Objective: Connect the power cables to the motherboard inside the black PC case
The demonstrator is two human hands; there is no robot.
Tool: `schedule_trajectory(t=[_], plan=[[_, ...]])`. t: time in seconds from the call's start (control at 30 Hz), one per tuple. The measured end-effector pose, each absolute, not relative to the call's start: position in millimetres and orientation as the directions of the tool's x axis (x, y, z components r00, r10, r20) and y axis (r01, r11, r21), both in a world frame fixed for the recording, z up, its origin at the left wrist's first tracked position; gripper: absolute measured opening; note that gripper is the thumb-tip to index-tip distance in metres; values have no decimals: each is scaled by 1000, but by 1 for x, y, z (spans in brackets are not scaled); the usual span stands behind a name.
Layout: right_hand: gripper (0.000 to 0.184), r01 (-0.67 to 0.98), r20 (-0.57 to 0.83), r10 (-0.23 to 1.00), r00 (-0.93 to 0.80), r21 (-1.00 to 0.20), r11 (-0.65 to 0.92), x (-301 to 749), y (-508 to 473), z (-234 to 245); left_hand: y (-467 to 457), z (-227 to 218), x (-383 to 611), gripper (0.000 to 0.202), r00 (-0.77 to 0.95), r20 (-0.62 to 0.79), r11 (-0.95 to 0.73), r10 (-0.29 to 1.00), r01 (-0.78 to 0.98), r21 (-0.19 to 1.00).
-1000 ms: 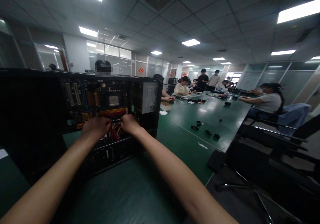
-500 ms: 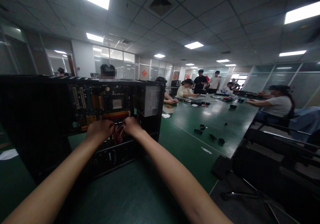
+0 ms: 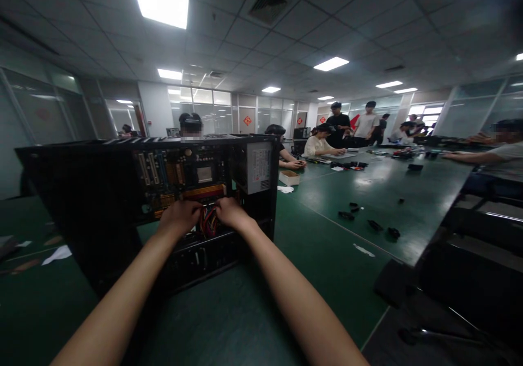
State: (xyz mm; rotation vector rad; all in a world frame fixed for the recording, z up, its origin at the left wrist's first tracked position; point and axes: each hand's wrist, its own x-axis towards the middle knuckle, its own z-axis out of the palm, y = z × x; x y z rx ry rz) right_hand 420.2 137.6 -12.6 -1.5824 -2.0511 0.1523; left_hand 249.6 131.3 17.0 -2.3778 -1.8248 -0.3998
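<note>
An open black computer case (image 3: 81, 202) stands on the green table in front of me. Inside it show a motherboard (image 3: 188, 162) with rows of slots, and a silver power supply (image 3: 258, 165) at the upper right. A bundle of coloured cables (image 3: 208, 223) hangs low in the case, below the red and yellow slots. My left hand (image 3: 178, 217) grips its left side with bent fingers. From the right, my right hand (image 3: 232, 213) pinches the same bundle. The fingertips of both hands are partly hidden among the wires.
Several small black parts (image 3: 375, 225) lie on the table (image 3: 314, 241) to the right. A small open box (image 3: 289, 178) and white paper (image 3: 58, 254) are near the case. Other people sit or stand around the table; a chair (image 3: 482, 268) is at the right.
My view has turned left, so the case and table appear further right. Both hands stay at the cable bundle, with only slight shifts of the fingers.
</note>
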Motion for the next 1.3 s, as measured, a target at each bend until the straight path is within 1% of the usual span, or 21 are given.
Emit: schedule_trajectory(t=[0.1, 0.2, 0.47, 0.6, 0.87, 1.03, 1.13, 1.3], plan=[[29, 850, 342, 924, -169, -424, 313, 421, 136, -13, 131, 16, 249, 44, 250, 276, -276, 928, 959, 59], [28, 857, 326, 933, -151, -427, 288, 420, 135, -12, 130, 17, 249, 44, 251, 261, -272, 932, 961, 46], [27, 871, 309, 944, -120, -424, 249, 419, 127, -9, 122, 21, 251, 40, 118, 289, -137, 950, 989, 47], [29, 865, 286, 951, -113, -443, 236, 419, 125, -8, 124, 19, 252, 36, 125, 266, -137, 956, 990, 30], [28, 888, 299, 943, -143, -382, 256, 419, 125, -9, 128, 16, 251, 36, 96, 305, -114, 947, 993, 39], [30, 885, 295, 948, -121, -400, 238, 419, 126, -10, 126, 15, 251, 37, 114, 309, -135, 944, 990, 47], [31, 890, 297, 952, -76, -410, 198, 419, 126, -11, 126, 13, 250, 35, 142, 315, -166, 938, 985, 50], [34, 902, 268, 963, -22, -409, 134, 419, 126, -8, 128, 12, 250, 40, 179, 326, -207, 928, 977, 55]])
